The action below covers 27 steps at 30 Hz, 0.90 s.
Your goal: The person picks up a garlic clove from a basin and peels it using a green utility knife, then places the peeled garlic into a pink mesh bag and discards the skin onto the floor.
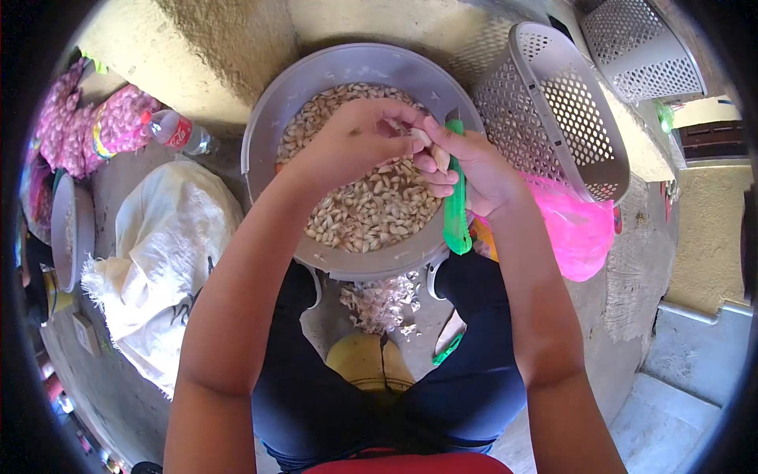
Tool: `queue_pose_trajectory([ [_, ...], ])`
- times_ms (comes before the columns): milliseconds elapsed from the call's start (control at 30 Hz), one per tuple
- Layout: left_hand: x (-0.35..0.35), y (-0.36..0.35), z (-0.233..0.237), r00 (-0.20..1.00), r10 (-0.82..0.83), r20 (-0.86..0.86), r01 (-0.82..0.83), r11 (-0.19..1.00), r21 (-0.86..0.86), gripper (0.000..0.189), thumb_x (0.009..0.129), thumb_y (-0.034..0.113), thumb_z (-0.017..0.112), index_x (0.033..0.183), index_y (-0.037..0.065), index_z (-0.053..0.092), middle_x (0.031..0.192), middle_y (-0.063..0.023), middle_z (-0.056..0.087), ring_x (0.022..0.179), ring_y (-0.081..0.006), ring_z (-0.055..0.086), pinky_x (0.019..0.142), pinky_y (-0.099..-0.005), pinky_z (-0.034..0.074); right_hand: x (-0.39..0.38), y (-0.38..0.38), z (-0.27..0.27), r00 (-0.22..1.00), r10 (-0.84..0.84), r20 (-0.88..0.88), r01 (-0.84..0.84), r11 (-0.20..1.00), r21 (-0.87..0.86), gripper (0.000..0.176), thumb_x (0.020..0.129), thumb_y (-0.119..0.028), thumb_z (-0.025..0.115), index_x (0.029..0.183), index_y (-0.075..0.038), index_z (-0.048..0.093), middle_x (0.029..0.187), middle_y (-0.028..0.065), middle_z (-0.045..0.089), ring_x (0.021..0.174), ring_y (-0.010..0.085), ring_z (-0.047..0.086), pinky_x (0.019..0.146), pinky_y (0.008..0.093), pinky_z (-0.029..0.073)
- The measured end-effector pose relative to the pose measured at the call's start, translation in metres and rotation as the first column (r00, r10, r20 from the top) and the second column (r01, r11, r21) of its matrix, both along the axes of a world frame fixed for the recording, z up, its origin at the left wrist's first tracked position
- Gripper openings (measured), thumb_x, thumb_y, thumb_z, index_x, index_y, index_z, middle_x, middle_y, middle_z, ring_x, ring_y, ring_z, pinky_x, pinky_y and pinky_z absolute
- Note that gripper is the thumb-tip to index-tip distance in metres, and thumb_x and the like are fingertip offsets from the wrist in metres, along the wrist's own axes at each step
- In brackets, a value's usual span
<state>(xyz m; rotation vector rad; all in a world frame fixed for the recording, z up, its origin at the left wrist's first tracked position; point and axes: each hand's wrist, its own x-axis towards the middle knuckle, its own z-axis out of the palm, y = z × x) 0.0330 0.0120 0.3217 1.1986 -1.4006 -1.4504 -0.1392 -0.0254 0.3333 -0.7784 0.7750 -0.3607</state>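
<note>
The person's left hand (367, 138) is bent in, with its thumb and finger pinching a small white bit (422, 137). Close against it, the right hand (466, 162) is curled around a green knife (455, 209) and a garlic clove (440, 158). The clove is at the right fingertips; it is hard to tell if the white bit is part of it. The knife's blade points up and away from the person. Under both hands is a big gray tub (347, 63) with many cloves (371, 209) in it.

This looks like peeling. To do it well, the left hand should hold the clove snugly but not squash it. The right thumb can pull the skin off in little tugs, with the blade kept away from the fingers. Working over the tub means a dropped clove lands safely.

Well to the left of the left hand lies a bottle (180, 133) with a red label that says "Cola". Nearer that arm, a white sack (174, 229) has dark marks too small to read.
</note>
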Motion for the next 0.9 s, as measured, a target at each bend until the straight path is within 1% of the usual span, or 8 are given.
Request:
queue_pose_trajectory([
  [133, 0.006, -0.004, -0.004, 0.992, 0.098, -0.083, -0.093, 0.994, 0.062, 0.021, 0.079, 0.019, 0.060, 0.094, 0.005, 0.055, 0.080, -0.0001, 0.058, 0.072, -0.0082, 0.053, 0.062, -0.0215, 0.042, 0.004, 0.003, -0.001, 0.997, -0.077, -0.029, 0.075, 0.996, -0.050, 0.025, 0.082, -0.027, 0.057, 0.082, -0.003, 0.053, 0.060, 0.0006, 0.046, 0.045, 0.0059, 0.037, 0.039, 0.0199, 0.029],
  [233, 0.009, -0.004, -0.003, 0.961, 0.126, -0.247, -0.096, 0.987, 0.132, 0.021, 0.080, 0.017, 0.059, 0.095, 0.004, 0.055, 0.083, -0.0018, 0.058, 0.073, -0.0088, 0.054, 0.064, -0.0222, 0.044, 0.007, 0.005, -0.001, 0.979, -0.181, -0.092, 0.153, 0.957, -0.246, 0.023, 0.081, -0.025, 0.059, 0.081, -0.002, 0.053, 0.058, 0.0015, 0.048, 0.046, 0.0070, 0.039, 0.039, 0.0205, 0.029],
  [333, 0.011, -0.005, -0.003, 0.903, 0.121, -0.413, -0.051, 0.983, 0.177, 0.021, 0.081, 0.016, 0.058, 0.098, 0.003, 0.054, 0.086, -0.0029, 0.058, 0.076, -0.0097, 0.055, 0.069, -0.0228, 0.047, 0.008, 0.004, 0.006, 0.964, -0.163, -0.210, 0.073, 0.922, -0.379, 0.023, 0.080, -0.023, 0.060, 0.081, -0.001, 0.053, 0.059, 0.0027, 0.051, 0.049, 0.0091, 0.045, 0.042, 0.0220, 0.034],
  [533, 0.014, -0.004, -0.002, 0.791, 0.148, -0.594, -0.022, 0.976, 0.215, 0.020, 0.082, 0.010, 0.054, 0.100, 0.001, 0.053, 0.088, -0.0042, 0.058, 0.079, -0.0111, 0.058, 0.074, -0.0236, 0.049, 0.012, 0.013, 0.001, 0.828, -0.298, -0.476, -0.288, 0.502, -0.815, 0.040, 0.080, -0.038, 0.057, 0.087, 0.000, 0.052, 0.064, 0.0093, 0.053, 0.061, 0.0206, 0.052, 0.058, 0.0314, 0.041],
  [633, 0.016, -0.004, -0.002, 0.746, 0.128, -0.654, 0.029, 0.974, 0.224, 0.018, 0.082, 0.008, 0.053, 0.099, 0.001, 0.053, 0.089, -0.0053, 0.059, 0.080, -0.0118, 0.058, 0.074, -0.0243, 0.049, 0.013, 0.016, 0.000, 0.864, -0.282, -0.417, -0.191, 0.583, -0.790, 0.040, 0.081, -0.040, 0.051, 0.088, 0.000, 0.049, 0.072, 0.0132, 0.054, 0.068, 0.0231, 0.052, 0.063, 0.0337, 0.041],
  [733, 0.017, -0.005, -0.006, 0.715, 0.105, -0.691, 0.069, 0.973, 0.220, 0.016, 0.081, 0.006, 0.053, 0.097, 0.001, 0.053, 0.091, -0.0061, 0.058, 0.082, -0.0127, 0.058, 0.075, -0.0247, 0.049, 0.007, 0.011, 0.001, 0.909, -0.131, -0.395, -0.172, 0.747, -0.643, 0.031, 0.082, -0.033, 0.046, 0.088, -0.003, 0.047, 0.076, 0.0101, 0.052, 0.071, 0.0189, 0.050, 0.064, 0.0317, 0.039],
  [833, 0.018, -0.005, -0.007, 0.700, 0.092, -0.708, 0.085, 0.974, 0.210, 0.015, 0.080, 0.005, 0.054, 0.095, 0.002, 0.053, 0.094, -0.0069, 0.057, 0.084, -0.0135, 0.058, 0.077, -0.0249, 0.049, 0.009, 0.013, 0.010, 0.947, -0.071, -0.314, -0.087, 0.883, -0.462, 0.018, 0.080, -0.020, 0.040, 0.092, -0.007, 0.045, 0.068, -0.0022, 0.039, 0.055, 0.0045, 0.033, 0.044, 0.0177, 0.025],
  [900, 0.018, -0.005, -0.006, 0.693, 0.088, -0.715, 0.081, 0.977, 0.199, 0.016, 0.079, 0.004, 0.055, 0.095, 0.002, 0.053, 0.097, -0.0072, 0.057, 0.085, -0.0137, 0.058, 0.078, -0.0250, 0.048, 0.009, 0.015, 0.016, 0.936, -0.068, -0.345, -0.081, 0.914, -0.398, 0.019, 0.079, -0.020, 0.039, 0.091, -0.008, 0.046, 0.070, -0.0023, 0.039, 0.055, 0.0046, 0.033, 0.045, 0.0179, 0.026],
])
